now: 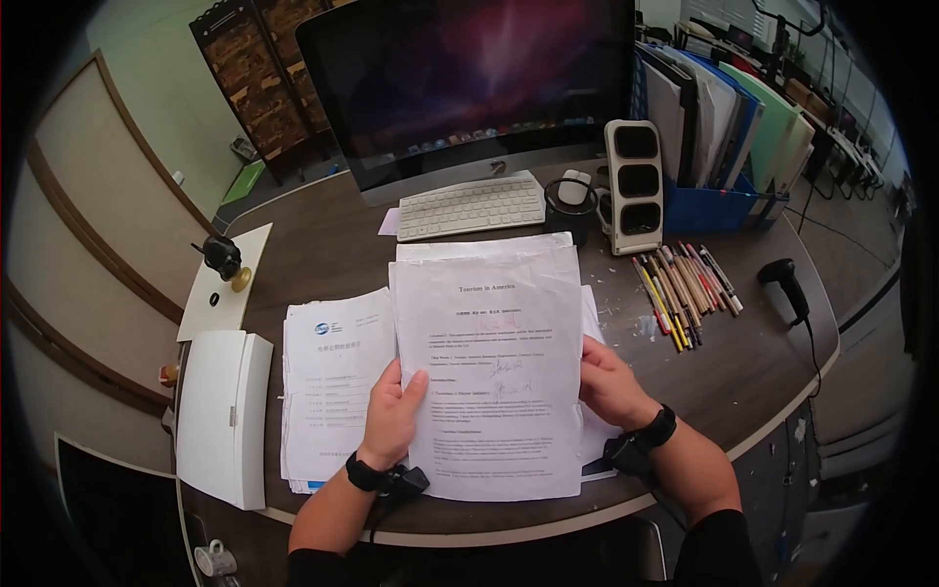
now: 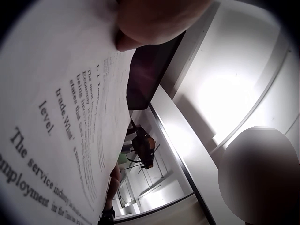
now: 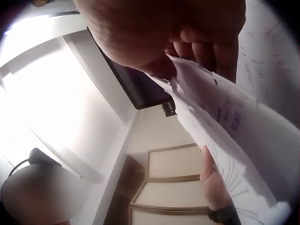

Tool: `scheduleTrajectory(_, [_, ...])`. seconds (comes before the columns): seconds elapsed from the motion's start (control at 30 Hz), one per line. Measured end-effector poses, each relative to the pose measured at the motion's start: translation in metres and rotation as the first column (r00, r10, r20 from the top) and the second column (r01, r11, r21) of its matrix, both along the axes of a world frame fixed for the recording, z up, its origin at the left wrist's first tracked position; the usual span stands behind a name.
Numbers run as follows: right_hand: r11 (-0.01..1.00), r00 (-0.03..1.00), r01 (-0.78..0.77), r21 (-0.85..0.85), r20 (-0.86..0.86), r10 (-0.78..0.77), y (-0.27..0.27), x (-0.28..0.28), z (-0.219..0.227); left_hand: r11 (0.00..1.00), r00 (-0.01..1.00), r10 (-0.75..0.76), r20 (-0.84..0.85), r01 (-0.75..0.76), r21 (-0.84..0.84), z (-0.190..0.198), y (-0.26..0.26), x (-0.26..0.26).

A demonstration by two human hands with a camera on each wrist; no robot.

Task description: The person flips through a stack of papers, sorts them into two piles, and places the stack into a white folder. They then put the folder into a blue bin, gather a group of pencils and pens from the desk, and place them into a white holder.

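A stack of printed white pages (image 1: 494, 367), its top sheet headed with a title and marked in red ink, is held up over the desk between both hands. My left hand (image 1: 393, 416) grips the stack's left edge, thumb on top. My right hand (image 1: 611, 383) grips the right edge. In the left wrist view the printed text of the pages (image 2: 56, 136) fills the left side under my thumb (image 2: 154, 21). The right wrist view has my fingers (image 3: 164, 33) curled round several sheet edges (image 3: 220, 126), with the other hand (image 3: 216, 187) below.
A second pile of papers (image 1: 333, 382) lies at the left beside a white box (image 1: 223, 416). Behind stand a keyboard (image 1: 471, 205), monitor (image 1: 469, 78), blue file holder (image 1: 719, 201), a row of pencils (image 1: 685, 284) and a barcode scanner (image 1: 787, 284).
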State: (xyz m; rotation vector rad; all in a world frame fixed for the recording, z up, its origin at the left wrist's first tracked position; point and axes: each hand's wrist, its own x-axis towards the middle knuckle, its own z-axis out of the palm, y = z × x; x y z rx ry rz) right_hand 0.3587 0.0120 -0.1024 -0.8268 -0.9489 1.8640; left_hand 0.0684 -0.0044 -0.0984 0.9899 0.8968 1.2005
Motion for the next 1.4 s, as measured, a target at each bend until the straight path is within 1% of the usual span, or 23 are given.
scheduleTrajectory(0.13, [0.999, 0.996, 0.048, -0.004, -0.08, -0.049, 0.003, 0.006, -0.005, 0.999, 0.999, 0.026, -0.048, -0.024, 0.028, -0.003, -0.001, 0.0])
scheduleTrajectory(0.17, [0.99, 0.983, -0.004, 0.141, 0.182, -0.022, 0.002, 0.007, -0.004, 0.999, 0.999, 0.028, -0.047, -0.027, 0.028, -0.003, -0.001, 0.0])
scheduleTrajectory(0.2, [0.959, 0.901, -0.093, 0.266, 0.432, -0.033, 0.0, 0.008, -0.001, 0.999, 0.999, 0.028, -0.044, -0.027, 0.03, -0.003, -0.001, 0.0])
scheduleTrajectory(0.23, [0.959, 0.901, -0.095, 0.266, 0.433, -0.031, -0.003, 0.005, 0.002, 0.999, 0.999, 0.027, -0.04, -0.026, 0.033, -0.003, -0.001, 0.0])
scheduleTrajectory(0.3, [0.945, 0.948, 0.0, 0.327, 0.301, -0.104, -0.008, -0.004, 0.008, 0.999, 0.999, 0.031, -0.038, -0.03, 0.039, -0.004, -0.001, 0.0])
scheduleTrajectory(0.4, [0.944, 0.966, 0.031, 0.33, 0.234, -0.114, -0.009, -0.007, 0.01, 0.999, 0.999, 0.026, -0.024, -0.025, 0.047, -0.003, -0.002, 0.001])
scheduleTrajectory(0.47, [0.924, 0.945, 0.062, 0.376, 0.276, -0.175, -0.007, -0.005, 0.005, 0.998, 1.0, 0.019, -0.012, -0.018, 0.053, -0.001, -0.004, 0.002])
scheduleTrajectory(0.53, [0.901, 0.919, 0.091, 0.424, 0.312, -0.24, -0.007, 0.0, 0.003, 0.988, 0.998, -0.047, -0.052, 0.054, 0.145, -0.001, -0.008, 0.003])
scheduleTrajectory(0.57, [0.837, 0.916, 0.225, 0.498, 0.186, -0.357, -0.009, 0.002, 0.005, 0.988, 0.998, -0.046, -0.051, 0.053, 0.146, -0.001, -0.01, 0.001])
scheduleTrajectory(0.6, [0.754, 0.888, 0.355, 0.553, 0.051, -0.456, -0.01, 0.005, 0.008, 0.975, 0.989, -0.1, -0.104, 0.118, 0.186, 0.0, -0.012, -0.001])
scheduleTrajectory(0.63, [0.707, 0.872, 0.404, 0.581, -0.009, -0.49, -0.012, 0.008, 0.013, 0.958, 0.975, -0.151, -0.16, 0.185, 0.221, 0.0, -0.014, -0.002])
scheduleTrajectory(0.7, [0.604, 0.835, 0.427, 0.673, -0.037, -0.549, -0.014, 0.015, 0.012, 0.95, 0.976, -0.16, -0.147, 0.193, 0.246, 0.0, -0.016, -0.001])
scheduleTrajectory(0.8, [0.536, 0.804, 0.4, 0.743, -0.004, -0.595, -0.018, 0.016, 0.013, 0.93, 0.972, -0.162, -0.171, 0.208, 0.304, -0.002, -0.019, 0.002])
scheduleTrajectory(0.9, [0.55, 0.837, 0.36, 0.753, -0.001, -0.547, -0.02, 0.01, 0.017, 0.906, 0.969, -0.107, -0.222, 0.187, 0.379, -0.004, -0.019, 0.003])
scheduleTrajectory(0.93, [0.56, 0.881, 0.325, 0.762, -0.028, -0.473, -0.017, 0.015, 0.009, 0.912, 0.966, -0.12, -0.23, 0.198, 0.359, -0.002, -0.018, 0.003])
scheduleTrajectory(1.07, [0.561, 0.868, 0.294, 0.774, 0.031, -0.496, -0.015, 0.013, 0.017, 0.906, 0.947, -0.126, -0.294, 0.231, 0.355, -0.003, -0.017, 0.003])
scheduleTrajectory(1.13, [0.621, 0.882, 0.33, 0.711, 0.002, -0.471, -0.018, 0.012, 0.014, 0.898, 0.934, -0.101, -0.342, 0.233, 0.373, -0.008, -0.017, 0.004])
scheduleTrajectory(1.2, [0.63, 0.877, 0.32, 0.707, 0.031, -0.479, -0.019, 0.007, 0.016, 0.89, 0.918, -0.075, -0.39, 0.237, 0.388, -0.007, -0.018, 0.004])
scheduleTrajectory(1.27, [0.64, 0.871, 0.311, 0.703, 0.058, -0.488, -0.017, 0.007, 0.015, 0.884, 0.888, -0.135, -0.439, 0.308, 0.351, -0.001, -0.019, 0.006])
scheduleTrajectory(1.3, [0.649, 0.906, 0.244, 0.72, 0.069, -0.417, -0.013, 0.008, 0.014, 0.884, 0.888, -0.135, -0.439, 0.308, 0.351, -0.002, -0.018, 0.005])
scheduleTrajectory(1.33, [0.653, 0.935, 0.176, 0.737, 0.082, -0.345, -0.01, 0.009, 0.013, 0.847, 0.858, -0.112, -0.502, 0.346, 0.403, -0.003, -0.015, 0.004])
scheduleTrajectory(1.37, [0.653, 0.935, 0.177, 0.737, 0.082, -0.345, -0.011, 0.008, 0.014, 0.806, 0.824, -0.083, -0.56, 0.386, 0.449, -0.005, -0.013, 0.004])
scheduleTrajectory(1.4, [0.663, 0.937, 0.167, 0.73, 0.091, -0.337, -0.012, 0.005, 0.016, 0.796, 0.844, -0.075, -0.531, 0.371, 0.478, -0.009, -0.014, 0.003])
